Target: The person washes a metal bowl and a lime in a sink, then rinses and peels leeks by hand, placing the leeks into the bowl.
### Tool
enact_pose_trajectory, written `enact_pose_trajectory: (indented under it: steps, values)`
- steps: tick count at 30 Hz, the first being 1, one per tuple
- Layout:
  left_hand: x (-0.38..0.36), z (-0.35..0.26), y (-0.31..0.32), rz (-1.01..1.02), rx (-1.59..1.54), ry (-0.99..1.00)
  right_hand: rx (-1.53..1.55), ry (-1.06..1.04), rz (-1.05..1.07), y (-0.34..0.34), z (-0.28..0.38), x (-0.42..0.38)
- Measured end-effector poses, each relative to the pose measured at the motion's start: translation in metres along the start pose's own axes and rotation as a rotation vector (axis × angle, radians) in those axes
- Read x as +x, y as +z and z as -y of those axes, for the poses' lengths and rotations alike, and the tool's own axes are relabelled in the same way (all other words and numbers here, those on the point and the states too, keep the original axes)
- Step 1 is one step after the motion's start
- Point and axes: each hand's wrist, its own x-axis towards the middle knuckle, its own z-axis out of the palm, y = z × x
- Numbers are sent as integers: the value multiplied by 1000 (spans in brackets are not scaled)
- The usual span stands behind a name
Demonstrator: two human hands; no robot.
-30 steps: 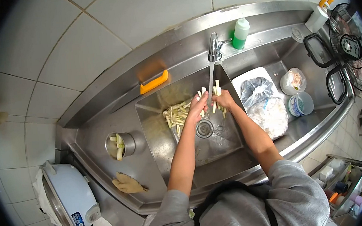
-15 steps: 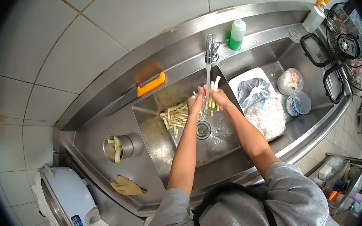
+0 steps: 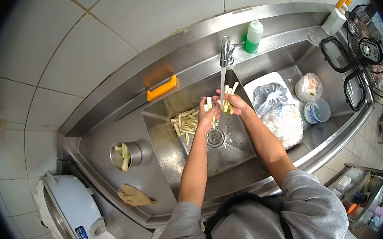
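My left hand (image 3: pixel 206 116) is closed around a few pale green and white cut vegetable stalks (image 3: pixel 209 103), their ends poking up past the fingers. Beside it, my right hand (image 3: pixel 237 104) grips another bunch of stalks (image 3: pixel 233 89). Water from the faucet (image 3: pixel 225 55) runs down between both hands, at the near side of the right-hand bunch. Below and to the left, a pile of similar stalks (image 3: pixel 186 122) lies in the sink basin (image 3: pixel 167 153). The drain (image 3: pixel 215 137) shows just under my hands.
On the left counter stand a metal container (image 3: pixel 133 153) with stalk pieces and a brown cloth-like item (image 3: pixel 134 195). An orange-handled knife (image 3: pixel 161 88) rests behind. The right basin holds a white tray (image 3: pixel 267 77), bagged items (image 3: pixel 283 125) and tubs (image 3: pixel 308 86). A green soap bottle (image 3: pixel 253 36) stands by the faucet.
My hands have moved slightly apart, and the stalks in the left hand now show more clearly. The water still runs; the pile in the basin looks the same.
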Motion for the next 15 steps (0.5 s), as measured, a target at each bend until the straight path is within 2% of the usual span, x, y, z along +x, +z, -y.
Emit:
enact_pose_trajectory:
  steps: [2,4,6,8,10,12,13,15]
  values:
    - [-1,-4,5,-49,70,-7,-82,33,-49,4,-2,0]
    - [4,-1,8,50,82,-85,-62,5,-80,3,-7,2]
    - [9,9,13,123,-36,-59,-10,-64,-103,-5,-20,18]
    - [20,27,16,-50,-97,124,-8,-136,-145,-7,-25,24]
    - [18,31,16,-101,-72,84,-116,-107,-182,6,-17,15]
    - [17,33,12,-303,286,153,-452,41,-262,13,-11,8]
    - [16,28,10,-266,202,-43,-451,44,-264,13,-13,6]
    - [19,30,4,-260,80,-24,-472,158,-265,13,-13,5]
